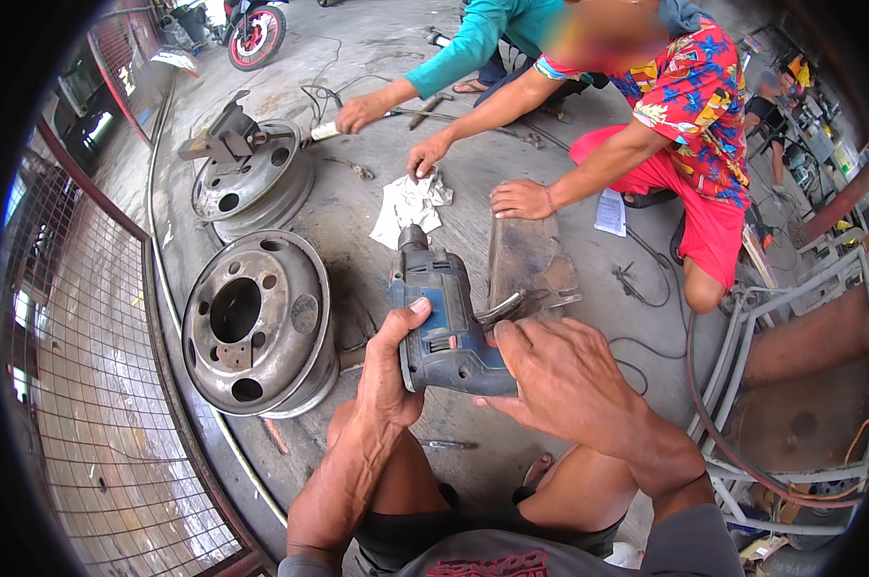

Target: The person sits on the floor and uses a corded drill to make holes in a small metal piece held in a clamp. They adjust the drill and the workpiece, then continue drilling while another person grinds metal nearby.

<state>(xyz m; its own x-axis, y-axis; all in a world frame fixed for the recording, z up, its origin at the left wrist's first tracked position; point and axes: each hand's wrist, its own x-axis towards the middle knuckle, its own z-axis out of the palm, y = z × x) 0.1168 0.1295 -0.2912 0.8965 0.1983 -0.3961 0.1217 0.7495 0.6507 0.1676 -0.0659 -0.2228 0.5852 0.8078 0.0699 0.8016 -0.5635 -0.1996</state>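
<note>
I hold a blue-and-black power drill [433, 306] level before me, its chuck [414, 238] pointing away. My left hand [389, 370] grips the drill body from the left, thumb on top. My right hand [564, 380] is closed on the handle at the right. Beyond the drill, a rusty metal piece [521, 250] lies on the concrete, with a metal object resting on its near end, partly behind my right hand. A crumpled white cloth [401, 207] lies past the chuck. A co-worker in a floral shirt rests one hand [519, 198] on the metal piece and reaches the other [425, 157] to the cloth.
Two steel wheel rims [300, 337] stand at left, the farther holding a dark metal fixture [223, 139]. A mesh fence [88, 346] runs along the left. A second person's teal-sleeved arm [454, 58] reaches in behind. Cables [665, 288] and a metal frame [790, 404] lie at right.
</note>
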